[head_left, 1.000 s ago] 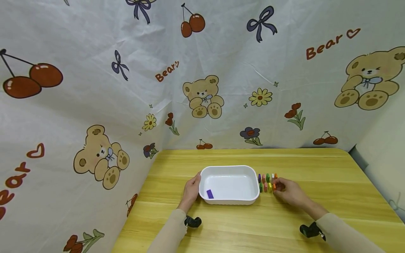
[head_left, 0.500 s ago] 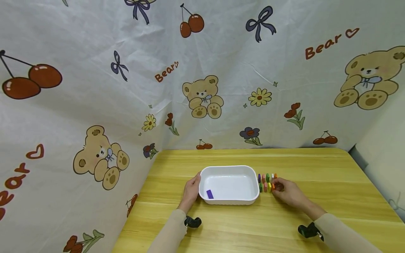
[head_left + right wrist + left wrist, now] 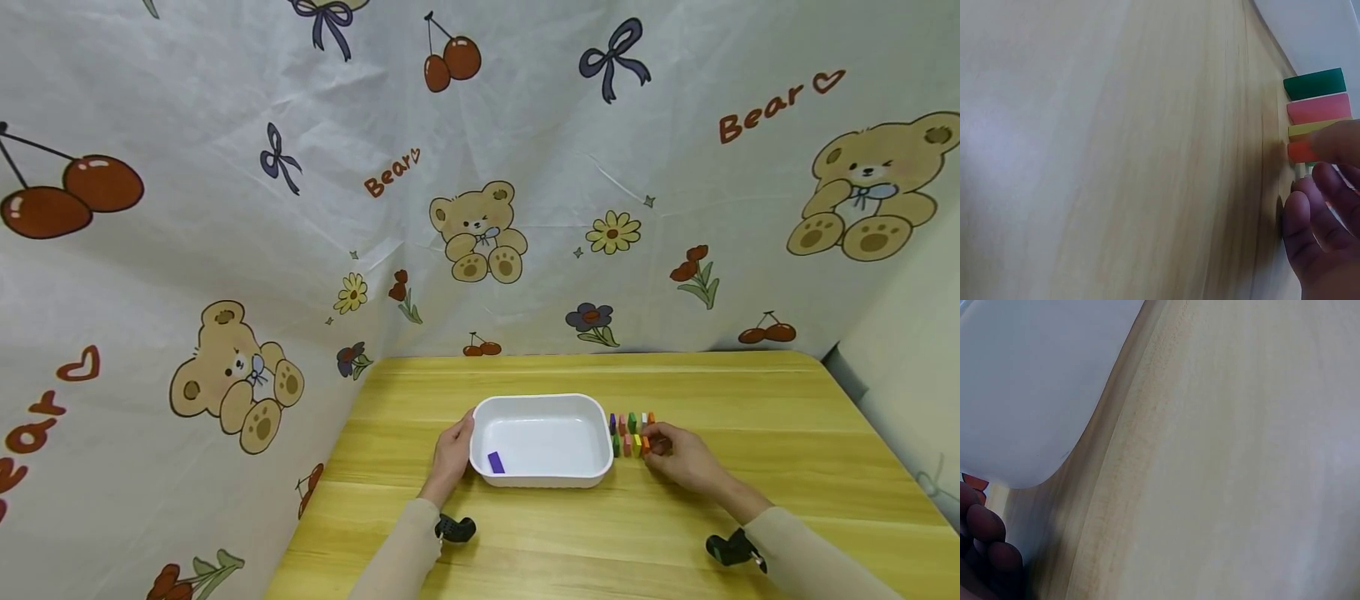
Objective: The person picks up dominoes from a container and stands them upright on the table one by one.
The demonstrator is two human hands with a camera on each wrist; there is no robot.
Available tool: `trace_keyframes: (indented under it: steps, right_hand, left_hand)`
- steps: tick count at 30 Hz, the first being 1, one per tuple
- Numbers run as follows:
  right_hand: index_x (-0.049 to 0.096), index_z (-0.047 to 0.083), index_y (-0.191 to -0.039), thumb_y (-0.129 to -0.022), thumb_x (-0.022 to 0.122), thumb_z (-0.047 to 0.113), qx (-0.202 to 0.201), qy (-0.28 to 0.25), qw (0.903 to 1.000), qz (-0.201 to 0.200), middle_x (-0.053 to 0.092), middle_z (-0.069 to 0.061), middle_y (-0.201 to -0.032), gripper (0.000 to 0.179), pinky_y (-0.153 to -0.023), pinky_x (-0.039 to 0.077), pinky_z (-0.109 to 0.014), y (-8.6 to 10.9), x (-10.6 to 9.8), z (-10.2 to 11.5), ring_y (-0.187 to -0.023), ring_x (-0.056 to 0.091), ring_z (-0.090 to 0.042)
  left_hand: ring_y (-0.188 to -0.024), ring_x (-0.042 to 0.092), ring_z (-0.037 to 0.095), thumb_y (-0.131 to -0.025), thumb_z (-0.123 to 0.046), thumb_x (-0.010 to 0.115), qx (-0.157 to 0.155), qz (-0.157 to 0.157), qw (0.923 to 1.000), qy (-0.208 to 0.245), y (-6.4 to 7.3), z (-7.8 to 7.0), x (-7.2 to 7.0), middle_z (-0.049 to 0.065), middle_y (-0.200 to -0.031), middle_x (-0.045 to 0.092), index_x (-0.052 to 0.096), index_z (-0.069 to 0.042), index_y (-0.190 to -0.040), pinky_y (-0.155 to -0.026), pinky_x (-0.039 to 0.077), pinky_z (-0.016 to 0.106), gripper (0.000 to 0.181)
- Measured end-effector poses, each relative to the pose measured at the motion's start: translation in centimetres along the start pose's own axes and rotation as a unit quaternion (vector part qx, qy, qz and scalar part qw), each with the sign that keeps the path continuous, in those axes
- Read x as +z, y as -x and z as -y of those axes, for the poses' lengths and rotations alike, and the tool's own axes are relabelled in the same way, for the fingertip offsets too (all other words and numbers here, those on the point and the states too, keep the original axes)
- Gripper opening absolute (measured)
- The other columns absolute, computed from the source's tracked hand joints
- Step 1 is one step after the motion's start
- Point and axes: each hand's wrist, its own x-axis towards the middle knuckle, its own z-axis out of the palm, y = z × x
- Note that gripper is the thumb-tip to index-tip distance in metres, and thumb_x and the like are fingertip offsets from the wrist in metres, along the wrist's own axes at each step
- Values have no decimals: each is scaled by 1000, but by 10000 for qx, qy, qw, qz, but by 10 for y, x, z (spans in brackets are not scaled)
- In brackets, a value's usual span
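Note:
A white rectangular plastic basin [image 3: 542, 481] stands on the table with a purple block [image 3: 496, 462] lying in its near left corner. At the basin's left end, my left hand [image 3: 452, 454] holds its side; the left wrist view shows a few curled fingertips close to the basin wall. Right of the basin, small coloured blocks stand in two rows. My right hand [image 3: 684, 457] pinches the orange block [image 3: 1300, 152] at the right end of the near row, thumb against it. Beside that stand yellow [image 3: 1313, 128], pink [image 3: 1319, 109] and green [image 3: 1316, 84] blocks.
The far row has a purple block [image 3: 612, 423], a pink one [image 3: 622, 423], a green one [image 3: 632, 422], a white one [image 3: 644, 419] and an orange one [image 3: 652, 417]. A patterned cloth [image 3: 480, 108] hangs behind and left of the wooden table [image 3: 555, 542].
The head view has shifted slightly. My right hand stays at the near orange block, with a very slight shift left; the left hand and basin stay put.

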Motion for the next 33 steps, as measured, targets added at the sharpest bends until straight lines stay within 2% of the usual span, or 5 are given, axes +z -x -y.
trace_keyframes:
  steps: [7, 14, 24, 29, 33]
  right_hand:
    - [63, -1, -123, -89, 80, 10, -306, -156, 9990, -272, 68, -17, -116, 40, -70, 56, -21, 4, -3, 3, -91, 64, -20]
    - [62, 0, -127, -88, 82, 10, -620, -74, 9965, -553, 68, -16, -112, 44, -65, 51, -20, 3, -8, 13, -89, 59, -20]
    - [65, 3, -124, -88, 83, 16, -571, -68, 9978, -343, 68, -15, -111, 42, -61, 50, -20, -6, -10, 37, -92, 62, -24]
    - [66, 7, -120, -89, 81, 13, -755, -253, 9967, -145, 67, -13, -106, 35, -61, 51, -21, -11, -8, 50, -88, 60, -22]
    - [65, 5, -120, -90, 81, 14, -818, -349, 9960, 22, 66, -15, -106, 35, -60, 52, -22, -14, -5, 60, -88, 59, -23]
  left_hand:
    - [-150, 42, 29, -108, -51, 47, -99, 32, 9999, -27, 3, 4, 0, 2, -156, 52, 60, -23, -146, -126, 35, 48, 49]
    - [-150, 42, 30, -108, -51, 47, -82, 23, 10000, -28, 4, 3, -1, 2, -156, 53, 61, -23, -145, -127, 34, 48, 49]
    - [-150, 42, 28, -108, -52, 47, -112, 90, 9999, 0, 3, 2, -3, 0, -156, 52, 60, -24, -146, -126, 35, 48, 49]
    - [-150, 42, 28, -107, -52, 48, -88, 79, 9999, 52, 1, 1, -3, 1, -156, 53, 61, -23, -145, -127, 34, 47, 49]
    - [-150, 42, 28, -107, -53, 49, -49, 71, 10000, 40, 1, -1, -2, 1, -155, 53, 61, -24, -145, -127, 33, 47, 50]
